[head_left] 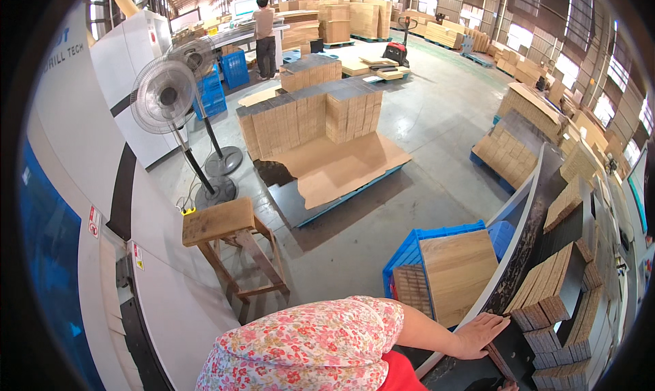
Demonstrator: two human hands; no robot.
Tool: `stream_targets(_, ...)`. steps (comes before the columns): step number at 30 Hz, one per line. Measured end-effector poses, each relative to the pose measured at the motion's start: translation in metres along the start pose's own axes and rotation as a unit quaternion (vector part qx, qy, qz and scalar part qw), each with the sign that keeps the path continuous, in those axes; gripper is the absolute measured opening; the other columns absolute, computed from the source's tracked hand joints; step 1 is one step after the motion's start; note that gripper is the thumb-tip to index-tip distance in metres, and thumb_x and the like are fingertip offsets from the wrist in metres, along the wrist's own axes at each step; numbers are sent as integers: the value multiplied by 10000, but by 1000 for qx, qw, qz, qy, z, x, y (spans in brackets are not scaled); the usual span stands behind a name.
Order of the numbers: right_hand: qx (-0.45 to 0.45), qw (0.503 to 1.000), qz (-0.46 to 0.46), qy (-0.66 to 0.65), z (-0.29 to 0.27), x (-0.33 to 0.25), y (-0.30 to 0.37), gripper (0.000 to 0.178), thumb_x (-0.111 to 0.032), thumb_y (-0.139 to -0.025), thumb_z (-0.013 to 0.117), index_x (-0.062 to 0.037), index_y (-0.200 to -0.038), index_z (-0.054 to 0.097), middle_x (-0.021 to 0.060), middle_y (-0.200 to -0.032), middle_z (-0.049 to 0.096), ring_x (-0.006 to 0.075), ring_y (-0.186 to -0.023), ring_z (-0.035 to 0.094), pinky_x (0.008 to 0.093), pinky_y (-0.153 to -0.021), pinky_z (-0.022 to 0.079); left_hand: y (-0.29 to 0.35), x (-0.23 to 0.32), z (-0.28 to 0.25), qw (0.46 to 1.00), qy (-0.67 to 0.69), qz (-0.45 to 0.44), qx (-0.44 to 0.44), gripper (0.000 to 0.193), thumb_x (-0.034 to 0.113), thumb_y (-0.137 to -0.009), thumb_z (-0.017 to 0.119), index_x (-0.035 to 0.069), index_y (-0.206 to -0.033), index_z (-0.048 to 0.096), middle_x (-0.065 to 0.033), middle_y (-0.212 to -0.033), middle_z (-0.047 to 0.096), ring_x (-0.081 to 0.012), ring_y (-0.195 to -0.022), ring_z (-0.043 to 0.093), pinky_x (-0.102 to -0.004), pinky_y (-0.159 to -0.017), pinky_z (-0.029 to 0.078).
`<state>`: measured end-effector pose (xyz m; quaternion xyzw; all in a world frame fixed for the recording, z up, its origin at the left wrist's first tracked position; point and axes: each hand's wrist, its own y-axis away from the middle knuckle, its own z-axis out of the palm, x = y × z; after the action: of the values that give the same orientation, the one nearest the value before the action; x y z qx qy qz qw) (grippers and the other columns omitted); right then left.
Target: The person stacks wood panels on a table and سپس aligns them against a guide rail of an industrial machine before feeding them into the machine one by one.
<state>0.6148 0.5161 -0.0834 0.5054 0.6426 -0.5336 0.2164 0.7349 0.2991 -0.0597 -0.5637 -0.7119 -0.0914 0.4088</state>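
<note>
My left hand point(480, 336) reaches right from a floral sleeve point(307, 343). Its fingers are stretched out and lie flat over a dark surface, the fingertips close to a stack of narrow wood-core boards point(546, 289). Just below the fingers, a dark panel with a thin brown edge point(501, 361) runs toward the lower border; its upper end is near my left thumb. Only a sliver of my right hand point(509, 386) shows at the bottom, by that panel's lower end. Its fingers are mostly cut off, so its grip is hidden.
A blue crate point(402, 254) with a wood-grain board point(460, 275) stands beside the bench's curved edge point(505, 268). Behind are a wooden stool point(220, 222), a pedestal fan point(164, 96) and a pallet of stacked panels point(293, 122). A co-worker point(265, 40) stands far off.
</note>
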Motion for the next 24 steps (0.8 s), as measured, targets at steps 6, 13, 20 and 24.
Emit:
stream_targets(6,-8,1000,-20,-10,0,5,-2,247,-98,-926,551,76,-1040,685,217,-965,698,278,-818,680,342,-696,572,0,0,-1,1000,-4,4,5,996,218,-752,729,-11,-1513,127,-220,-1450,338,-371,-1393,291,-451,-1190,195)
stream_targets(13,-3,1000,-12,0,-1,2,-1,234,-87,-919,556,73,-1027,688,215,-937,700,283,-786,683,339,-674,576,1,-1,1,1000,0,6,4,997,221,-754,731,-17,-1511,127,-220,-1451,336,-370,-1388,297,-446,-1189,195)
stream_targets(20,-20,998,-12,53,-6,-27,4,241,-88,-928,532,59,-1025,696,199,-936,705,273,-799,684,346,-702,574,1,-1,3,1000,-6,10,18,984,214,-744,738,-18,-1502,155,-219,-1441,347,-369,-1373,314,-445,-1179,215)
stream_targets(24,-42,998,13,33,-6,-44,8,256,-81,-931,504,58,-1029,697,201,-960,709,275,-825,685,356,-726,571,2,-2,1,999,3,19,36,972,202,-734,743,-14,-1495,178,-214,-1434,355,-367,-1365,323,-449,-1174,224)
